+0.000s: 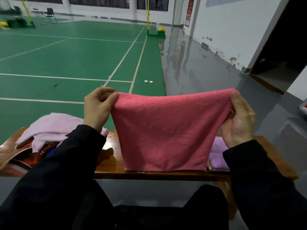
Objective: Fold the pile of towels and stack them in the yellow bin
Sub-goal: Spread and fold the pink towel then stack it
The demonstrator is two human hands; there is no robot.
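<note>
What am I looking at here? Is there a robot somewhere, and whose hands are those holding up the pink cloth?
There is no robot. One camera worn on a person's head looks forward and down, so the hands are that person's own. The left hand and right hand each pinch a top corner of a pink towel, which hangs over a wooden bench. On the bench's left lies a heap of pale lilac towels; on the right, partly hidden, is a folded purple towel. Behind is a green sports court. I cannot make out the yellow bin.

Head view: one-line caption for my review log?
Both hands, left hand and right hand, hold a pink towel up by its top corners above a wooden bench.
</note>
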